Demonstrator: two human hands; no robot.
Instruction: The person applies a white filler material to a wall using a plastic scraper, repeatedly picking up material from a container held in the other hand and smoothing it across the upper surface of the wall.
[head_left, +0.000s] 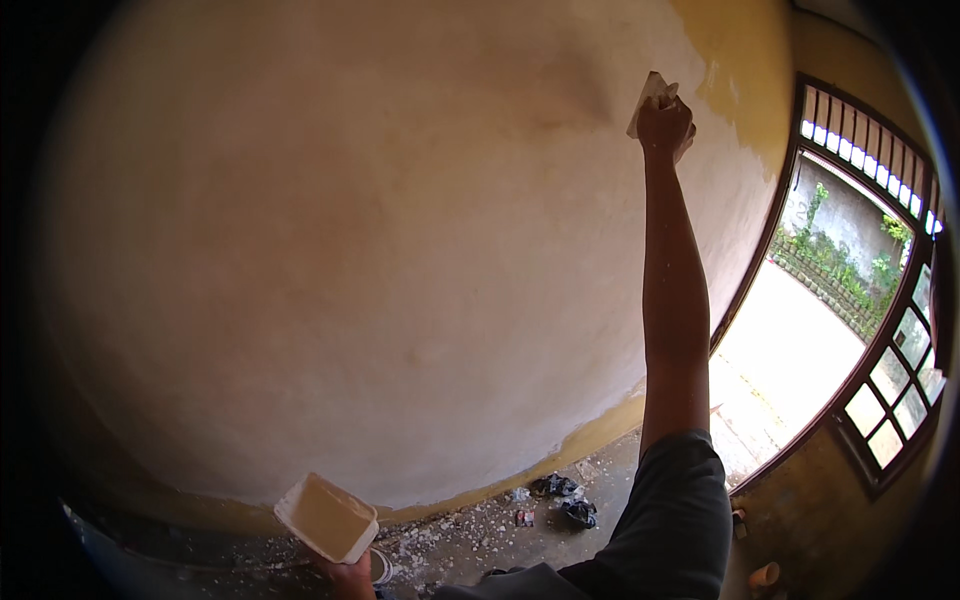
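nearest, in front of the wall (400, 250) at its lower left, the left hand (350, 578) is closed on the near end of a pale rectangular tray (325, 515); most of its fingers are hidden. the tray is tilted, its hollow side visible. a pale-rimmed round container (380, 567) shows just beside that hand, short of the wall. a dark sleeve (680, 490) covers the right upper arm, and the bare forearm extends up across the wall's right part.

on the floor at the wall's foot: scattered white debris (450, 535) and crumpled black plastic (579, 513).

the right hand (667, 125), well apart from the left, is clamped on a flat, pale scraper (645, 98) at the wall's upper right; contact between edge and surface cannot be confirmed. the wall is largely coated whitish, with yellow paint (755, 75) exposed at its upper right and along its base.

right of the wall stands an open doorway (783, 220); beyond it, green plants (850, 268).
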